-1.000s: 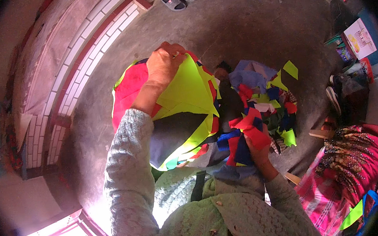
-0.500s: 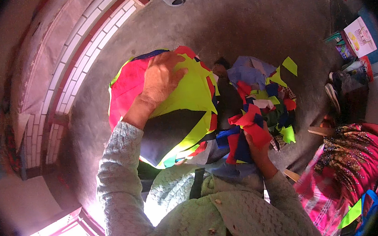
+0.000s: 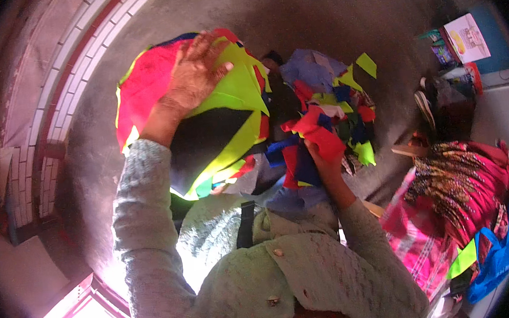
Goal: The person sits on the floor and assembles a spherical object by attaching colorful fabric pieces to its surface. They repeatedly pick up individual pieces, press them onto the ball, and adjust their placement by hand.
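A large patchwork cloth (image 3: 209, 129) of pink, black and neon yellow-green pieces is spread in front of me, over my lap. My left hand (image 3: 198, 73) lies on its upper part with the fingers spread, and holds nothing. Small red, blue and green pieces show along the cloth's edges. At the right, my right hand (image 3: 327, 163) is closed on a bunch of red and blue cloth scraps (image 3: 319, 135), which hide most of its fingers. Just beyond it lies a heap of mixed cloth scraps (image 3: 360, 116), partly on a pale blue cloth (image 3: 310, 69).
Pink patterned fabric (image 3: 462, 177) lies bunched at the right, near a blue bag (image 3: 497, 265) and a neon yellow-green scrap (image 3: 462, 260). Shoes (image 3: 425, 104) and a printed white box (image 3: 466, 37) stand farther off. A white-brick ledge (image 3: 76, 59) curves along the left.
My left hand has flattened, its fingers more spread on the patchwork cloth. My right hand keeps its hold on the scraps. The whole view has shifted, so things appear higher and farther left.
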Tool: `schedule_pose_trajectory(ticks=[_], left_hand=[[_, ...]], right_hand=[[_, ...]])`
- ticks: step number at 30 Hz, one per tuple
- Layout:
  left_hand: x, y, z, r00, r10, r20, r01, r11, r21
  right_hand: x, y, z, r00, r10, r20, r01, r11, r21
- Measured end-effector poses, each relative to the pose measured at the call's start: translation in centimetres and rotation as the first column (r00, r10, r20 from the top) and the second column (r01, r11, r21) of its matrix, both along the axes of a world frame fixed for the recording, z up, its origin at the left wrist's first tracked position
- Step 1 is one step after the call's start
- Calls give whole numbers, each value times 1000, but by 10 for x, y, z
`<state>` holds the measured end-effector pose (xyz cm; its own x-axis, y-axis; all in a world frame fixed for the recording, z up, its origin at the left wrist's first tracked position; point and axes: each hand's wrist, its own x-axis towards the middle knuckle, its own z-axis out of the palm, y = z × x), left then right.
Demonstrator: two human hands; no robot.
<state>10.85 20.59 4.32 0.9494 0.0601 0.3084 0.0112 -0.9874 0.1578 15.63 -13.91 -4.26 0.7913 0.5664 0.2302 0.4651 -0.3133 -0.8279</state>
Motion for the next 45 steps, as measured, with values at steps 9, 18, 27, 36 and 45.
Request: schedule_pose_trajectory(ticks=[9,18,27,36,45], left_hand=[[-54,-117,56,994,-8,111,93,614,-784],[-67,-203,-15,999,-40,-26,-29,-78,-997],[-76,-206,-17,994,-25,-106,-104,72,-992],[-92,-197,-34,990,-17,-143,-141,-333,-932],[-90,-224,-27,992,126,29,21,63,-998]], right_hand=[[3,7,22,997,-12,-74,19,996,90],[-2,-6,16,998,-55,-19,55,998,25],[-22,5,56,916,50,399,51,970,-238],[-16,-1,64,976,38,213,15,970,-241],[-28,12,53,886,72,457,44,970,-239]])
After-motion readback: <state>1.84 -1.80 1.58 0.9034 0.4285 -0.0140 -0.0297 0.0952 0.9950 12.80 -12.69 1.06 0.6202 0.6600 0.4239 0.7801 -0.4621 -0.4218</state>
